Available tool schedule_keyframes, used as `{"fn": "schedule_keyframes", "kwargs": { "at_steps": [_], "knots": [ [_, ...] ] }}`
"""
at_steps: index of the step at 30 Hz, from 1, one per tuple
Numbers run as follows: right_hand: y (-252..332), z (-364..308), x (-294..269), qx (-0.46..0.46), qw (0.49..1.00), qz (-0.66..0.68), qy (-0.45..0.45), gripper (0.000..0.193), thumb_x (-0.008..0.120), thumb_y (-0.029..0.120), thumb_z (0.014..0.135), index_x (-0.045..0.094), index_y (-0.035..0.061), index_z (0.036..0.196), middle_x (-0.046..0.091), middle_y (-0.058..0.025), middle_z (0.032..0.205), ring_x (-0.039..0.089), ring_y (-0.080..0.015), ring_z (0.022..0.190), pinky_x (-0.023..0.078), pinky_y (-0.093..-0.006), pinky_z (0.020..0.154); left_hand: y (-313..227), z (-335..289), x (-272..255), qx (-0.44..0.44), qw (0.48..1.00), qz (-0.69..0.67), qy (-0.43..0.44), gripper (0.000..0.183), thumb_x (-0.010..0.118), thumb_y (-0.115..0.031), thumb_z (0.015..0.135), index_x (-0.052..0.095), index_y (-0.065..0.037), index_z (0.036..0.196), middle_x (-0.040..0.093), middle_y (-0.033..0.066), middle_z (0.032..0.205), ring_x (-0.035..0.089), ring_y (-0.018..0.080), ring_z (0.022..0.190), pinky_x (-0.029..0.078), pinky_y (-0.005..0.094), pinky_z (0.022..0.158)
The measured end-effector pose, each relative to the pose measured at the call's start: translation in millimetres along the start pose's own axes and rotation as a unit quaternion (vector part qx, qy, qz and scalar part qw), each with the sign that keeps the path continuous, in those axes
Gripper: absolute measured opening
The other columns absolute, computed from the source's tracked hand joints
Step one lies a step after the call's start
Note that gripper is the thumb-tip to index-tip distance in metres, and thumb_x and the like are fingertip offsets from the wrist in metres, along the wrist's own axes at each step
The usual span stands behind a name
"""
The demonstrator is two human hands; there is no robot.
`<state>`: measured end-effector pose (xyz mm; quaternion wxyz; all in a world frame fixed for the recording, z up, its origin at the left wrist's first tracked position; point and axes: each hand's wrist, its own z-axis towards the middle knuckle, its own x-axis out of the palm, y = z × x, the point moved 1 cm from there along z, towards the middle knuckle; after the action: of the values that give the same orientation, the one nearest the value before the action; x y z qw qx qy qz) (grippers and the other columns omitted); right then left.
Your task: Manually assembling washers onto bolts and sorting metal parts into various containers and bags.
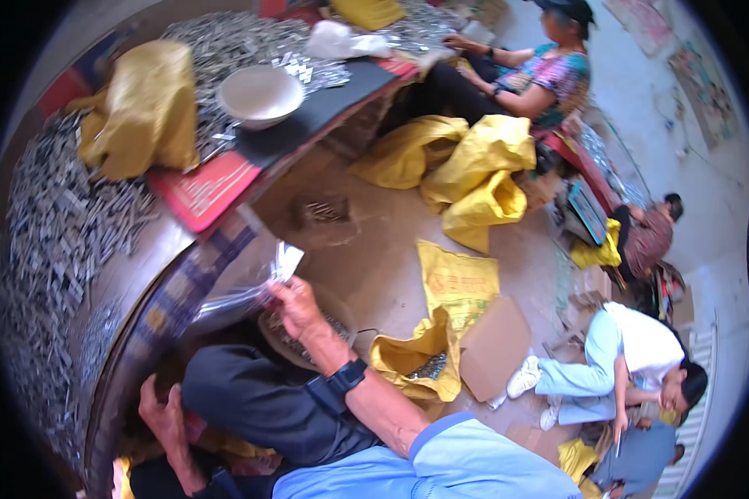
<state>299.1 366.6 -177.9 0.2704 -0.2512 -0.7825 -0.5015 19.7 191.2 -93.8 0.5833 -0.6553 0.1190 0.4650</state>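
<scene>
My right hand (296,308) is closed on the top of a clear plastic bag (235,301), which hangs beside the table edge; its contents are too blurred to make out. Below that hand stands a round tub (341,309) with small metal pieces in it. My left hand (168,417) is low beside my bent knee, thumb and fingers apart, with nothing seen in it. Heaps of small flat metal pieces (75,224) cover the table at the left. A pale bowl (260,93) sits near the table's edge.
A yellow sack (151,104) lies on the metal heap. On the floor are an open yellow sack (429,358) with metal pieces, a cardboard sheet (495,348) and more yellow sacks (483,179). One person (549,83) sits at the table's far end; several others sit at the right.
</scene>
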Motion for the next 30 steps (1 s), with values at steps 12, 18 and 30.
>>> {"fn": "schedule_keyframes", "kwargs": {
  "at_steps": [12, 18, 30],
  "knots": [
    [46, -20, 71, -0.064, 0.989, -0.074, 0.113, 0.012, 0.071, 0.009, 0.088, 0.062, 0.0104, 0.095, 0.057, 0.0054, 0.077, 0.048, -0.004, 0.056, 0.041, -0.022, 0.05, -125, 48, -7, 0.002, 0.98, -0.194, 0.031, 0.038, 0.067, 0.001, 0.082, 0.058, 0.006, 0.119, 0.062, 0.0125, 0.109, 0.064, 0.0202, 0.089, 0.053, 0.0321, 0.076],
    [72, -31, 77, -0.057, 0.99, -0.067, 0.106, 0.012, 0.073, 0.016, 0.09, 0.063, 0.0114, 0.091, 0.056, 0.0072, 0.069, 0.042, -0.0024, 0.051, 0.032, -0.0204, 0.046, -198, 68, 35, 0.191, 0.961, -0.125, 0.157, 0.036, 0.076, -0.012, 0.074, 0.064, 0.005, 0.104, 0.062, 0.0195, 0.096, 0.066, 0.0295, 0.075, 0.05, 0.036, 0.058],
    [76, -34, 69, -0.071, 0.984, -0.08, 0.139, 0.02, 0.077, 0.021, 0.088, 0.065, 0.0074, 0.096, 0.063, 0.0048, 0.076, 0.048, -0.0019, 0.053, 0.037, -0.0187, 0.045, -200, 75, 68, 0.157, 0.974, -0.113, 0.121, 0.006, 0.065, -0.003, 0.078, 0.063, 0.003, 0.079, 0.065, 0.0228, 0.077, 0.065, 0.0414, 0.073, 0.05, 0.0445, 0.065]
  ]
}}
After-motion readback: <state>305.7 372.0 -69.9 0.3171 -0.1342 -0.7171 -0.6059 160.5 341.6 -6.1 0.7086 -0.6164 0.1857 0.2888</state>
